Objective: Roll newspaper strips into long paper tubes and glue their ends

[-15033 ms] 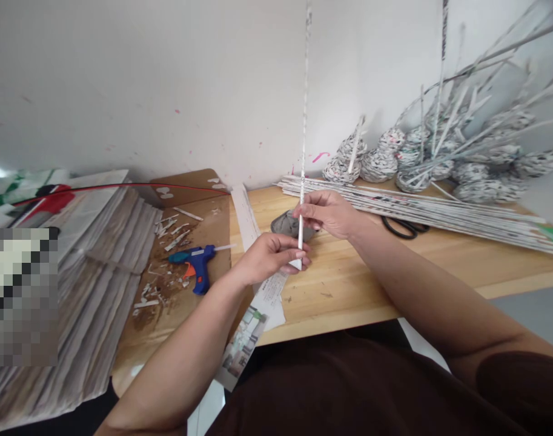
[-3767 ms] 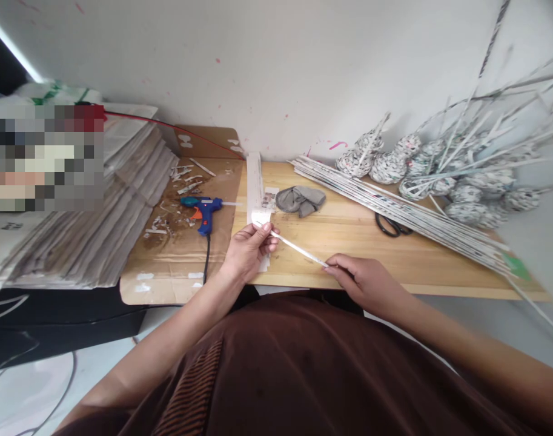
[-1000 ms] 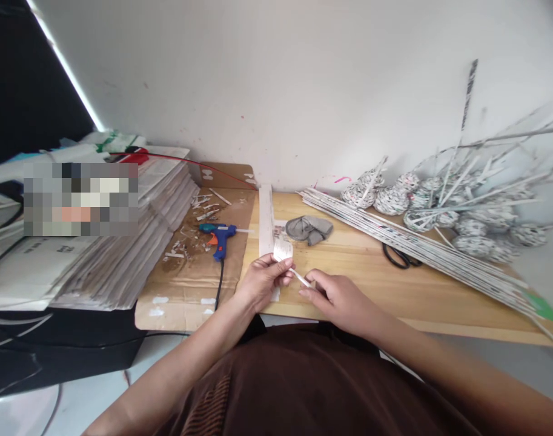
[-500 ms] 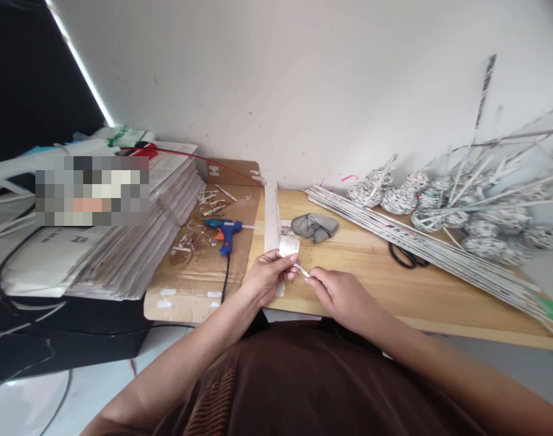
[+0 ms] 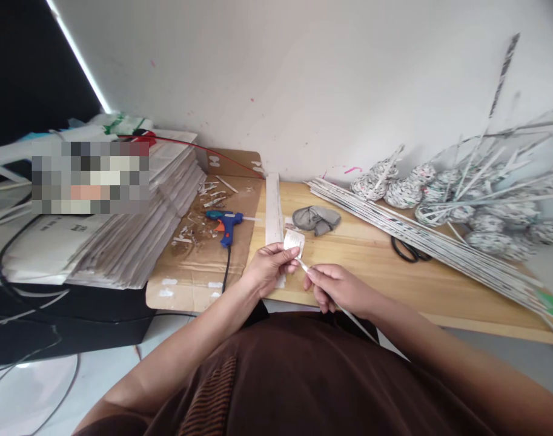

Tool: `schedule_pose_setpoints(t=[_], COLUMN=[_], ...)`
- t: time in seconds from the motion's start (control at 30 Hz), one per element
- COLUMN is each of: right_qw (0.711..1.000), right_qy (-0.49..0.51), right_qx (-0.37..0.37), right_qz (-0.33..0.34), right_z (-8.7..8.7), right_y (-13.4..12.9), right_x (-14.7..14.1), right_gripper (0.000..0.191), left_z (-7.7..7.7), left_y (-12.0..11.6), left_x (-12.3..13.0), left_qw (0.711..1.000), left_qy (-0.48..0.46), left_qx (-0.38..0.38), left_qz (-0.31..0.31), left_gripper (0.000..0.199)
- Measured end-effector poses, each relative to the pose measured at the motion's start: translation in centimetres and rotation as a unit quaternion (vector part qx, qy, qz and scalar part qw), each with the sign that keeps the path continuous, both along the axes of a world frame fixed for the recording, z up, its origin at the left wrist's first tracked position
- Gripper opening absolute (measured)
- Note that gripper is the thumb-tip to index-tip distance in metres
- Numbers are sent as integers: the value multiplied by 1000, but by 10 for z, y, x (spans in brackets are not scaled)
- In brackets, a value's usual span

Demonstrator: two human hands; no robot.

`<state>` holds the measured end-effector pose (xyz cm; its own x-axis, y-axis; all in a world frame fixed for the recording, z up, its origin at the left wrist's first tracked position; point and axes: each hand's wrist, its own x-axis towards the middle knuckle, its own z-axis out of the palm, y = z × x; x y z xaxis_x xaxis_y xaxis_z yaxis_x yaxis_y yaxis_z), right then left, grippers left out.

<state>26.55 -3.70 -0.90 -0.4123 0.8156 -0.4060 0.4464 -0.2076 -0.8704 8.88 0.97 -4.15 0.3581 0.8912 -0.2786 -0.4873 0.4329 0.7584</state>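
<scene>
My left hand (image 5: pixel 269 266) pinches a small flap of printed paper (image 5: pixel 294 241) between thumb and fingers at the table's front edge. From that flap a thin rolled paper tube (image 5: pixel 355 321) runs down to the right. Closed around the tube just below the flap is my right hand (image 5: pixel 337 283), and the tube's far end trails past it over my lap. White paper strips (image 5: pixel 272 209) lie just beyond my left hand. A crumpled grey cloth (image 5: pixel 317 219) rests beyond both hands.
A blue glue gun (image 5: pixel 231 227) lies on cardboard (image 5: pixel 189 278) among paper scraps. Stacked newspapers (image 5: pixel 135 248) stand at left. Rightward are a bundle of paper tubes (image 5: pixel 421 242), black-handled scissors (image 5: pixel 406 249) partly beneath it, and woven paper pieces (image 5: pixel 403 191) by the wall.
My right hand's fingers have shifted on the tube, and more of its tail shows below the hand. The paper flap stays in my left hand. The view has tilted slightly.
</scene>
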Motion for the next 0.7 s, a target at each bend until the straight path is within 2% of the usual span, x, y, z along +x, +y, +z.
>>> schedule_pose_setpoints(t=[0.03,0.07,0.1,0.13,0.2,0.23,0.27,0.37,0.4,0.43,0.5,0.6,0.63,0.7], right_qw=[999,998,1000,998,974,967,972,1000,999,999,997,952,941,945], right_qy=[27,30,9,-28,-100,-111,-98,2,20,19,-40,-149,-166,-161], right_qx=[-46,-50,-12,56,200,228,210,11,-33,-36,67,269,295,283], right_qz=[2,0,-4,-12,-31,-32,-27,-4,-1,-4,-11,-9,-4,-2], right_z=[0,0,0,0,1,0,0,-2,-2,-2,-1,0,0,-1], right_y=[0,1,1,1,1,1,1,1,2,2,3,3,3,2], right_x=[0,1,1,1,1,0,0,-1,-1,-1,-2,-3,-4,-4], right_gripper=[41,40,39,37,34,33,34,41,42,41,36,31,31,31], left_z=[0,0,1,1,1,1,1,1,0,0,0,0,0,0], left_y=[0,0,0,1,0,0,0,0,0,0,1,1,1,0], left_x=[0,0,0,0,1,1,1,0,0,0,0,1,1,0], left_qw=[1000,1000,1000,1000,1000,1000,1000,1000,1000,1000,1000,1000,1000,999], left_qy=[-2,-4,-6,-8,-9,-9,-8,-5,-3,-3,-2,1,3,8], left_qx=[0,-1,-2,-2,-3,-2,0,3,2,2,2,4,5,8], left_qz=[-1,-1,1,3,2,1,-2,-9,-9,-9,-7,-11,-16,-29], left_gripper=[26,25,25,25,25,26,26,27,27,28,28,28,28,27])
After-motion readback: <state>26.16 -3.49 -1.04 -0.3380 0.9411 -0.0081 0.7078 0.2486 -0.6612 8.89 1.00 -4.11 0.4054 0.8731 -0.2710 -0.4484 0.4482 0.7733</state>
